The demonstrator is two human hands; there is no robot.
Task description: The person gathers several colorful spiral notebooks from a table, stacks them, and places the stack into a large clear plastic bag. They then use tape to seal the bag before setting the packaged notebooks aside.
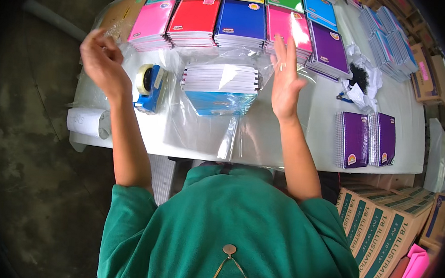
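A stack of notebooks (220, 79) with white page edges and a light blue cover lies inside a clear plastic bag (202, 132) in front of me. My left hand (104, 63) is raised left of the stack, above the tape dispenser, with its fingers curled in; whatever they hold, if anything, is hidden. My right hand (287, 84) is raised at the stack's right side, fingers stretched out and palm turned inward, next to the clear film. Between my left forearm and the stack stands a blue tape dispenser (151, 88) with a roll of clear tape.
Stacks of colourful spiral notebooks (241, 24) line the table's far side. Two purple notebook bundles (365, 138) lie at right, near crumpled white paper (366, 89) and blue-handled pliers (344, 97). A white roll (88, 122) rests at the left edge. Cardboard boxes (380, 238) stand lower right.
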